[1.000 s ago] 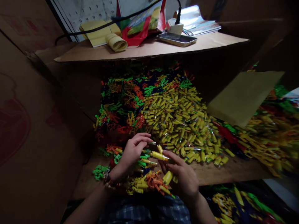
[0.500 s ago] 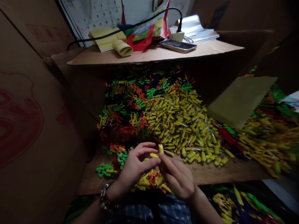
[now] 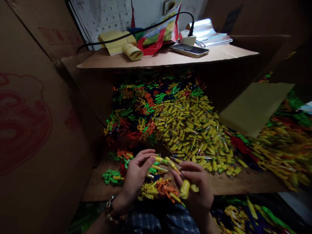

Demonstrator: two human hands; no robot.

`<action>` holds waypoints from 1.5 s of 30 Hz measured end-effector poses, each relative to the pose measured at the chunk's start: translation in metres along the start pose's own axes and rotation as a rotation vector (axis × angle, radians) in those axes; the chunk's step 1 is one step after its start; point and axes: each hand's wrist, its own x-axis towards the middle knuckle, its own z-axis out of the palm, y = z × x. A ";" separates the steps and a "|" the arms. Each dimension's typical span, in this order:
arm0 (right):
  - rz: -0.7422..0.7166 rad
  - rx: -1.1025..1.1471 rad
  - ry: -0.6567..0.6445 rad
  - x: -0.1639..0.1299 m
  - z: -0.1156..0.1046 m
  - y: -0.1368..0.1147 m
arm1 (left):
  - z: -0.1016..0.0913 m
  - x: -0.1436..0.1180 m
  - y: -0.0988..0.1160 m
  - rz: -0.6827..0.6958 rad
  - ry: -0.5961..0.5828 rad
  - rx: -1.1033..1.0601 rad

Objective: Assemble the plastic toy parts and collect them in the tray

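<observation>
My left hand [image 3: 135,173] pinches a small yellow tube with a green end [image 3: 159,159] between thumb and fingers. Facing it, my right hand [image 3: 200,184] has its fingers curled round a slanted yellow tube [image 3: 173,166]. A wider yellow piece [image 3: 185,188] also sits in that palm, partly covered by the fingers. The tips of the two slanted tubes come close together; whether they touch I cannot tell. Below the hands lies a small heap of orange and yellow plastic pieces [image 3: 165,188]. Green pieces [image 3: 110,176] lie left of my left hand.
A large pile of yellow tubes [image 3: 195,126] spreads behind the hands, with green and orange pieces [image 3: 146,100] beyond. A cardboard shelf [image 3: 109,63] overhangs it, bearing a phone [image 3: 190,50] and a cable. Cardboard walls [image 3: 24,113] stand left; more yellow parts [image 3: 280,152] lie right.
My hands have moved apart, the right one turning palm-up and showing yellow pieces in it. The upright yellow tube between the fingertips is now slanted. The whole view has shifted slightly.
</observation>
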 end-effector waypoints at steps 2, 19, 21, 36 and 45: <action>0.257 0.179 0.082 0.002 0.001 -0.006 | -0.001 0.002 -0.002 0.056 0.046 0.071; 0.371 0.014 -0.395 0.014 0.026 0.045 | 0.007 0.023 -0.035 -0.274 -0.097 -0.145; 0.480 0.069 -0.313 0.010 0.031 0.049 | 0.009 0.025 -0.034 -0.337 -0.088 -0.241; 0.478 -0.069 -0.109 -0.010 -0.002 0.056 | 0.034 0.028 -0.044 -0.256 -0.085 -0.212; 0.027 -0.262 -0.463 -0.060 -0.029 0.084 | 0.067 0.022 -0.042 -0.117 -0.460 0.492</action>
